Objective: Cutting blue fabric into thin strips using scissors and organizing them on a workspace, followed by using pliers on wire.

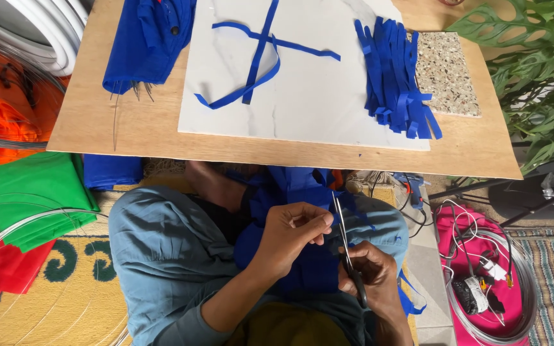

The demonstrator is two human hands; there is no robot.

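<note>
My left hand (293, 234) pinches the edge of a blue fabric piece (309, 256) lying on my lap. My right hand (370, 272) grips a pair of scissors (347, 247), blades pointing up along the fabric edge beside my left fingers. A thin blue strip (411, 298) hangs down by my right wrist. On the wooden board (136, 128) above my knees lies a white sheet (309, 96) with loose blue strips (258, 57) crossed on it, and a pile of cut blue strips (395, 77) at its right side.
Folded blue cloth (145, 41) sits at the board's left. A speckled tile (447, 74) lies at its right. Green (30, 192), orange (8, 109) and red fabrics lie on the left floor. A glue gun (413, 187) and pink fabric with wire hoops (488, 288) are to the right. A plant (540, 70) stands at right.
</note>
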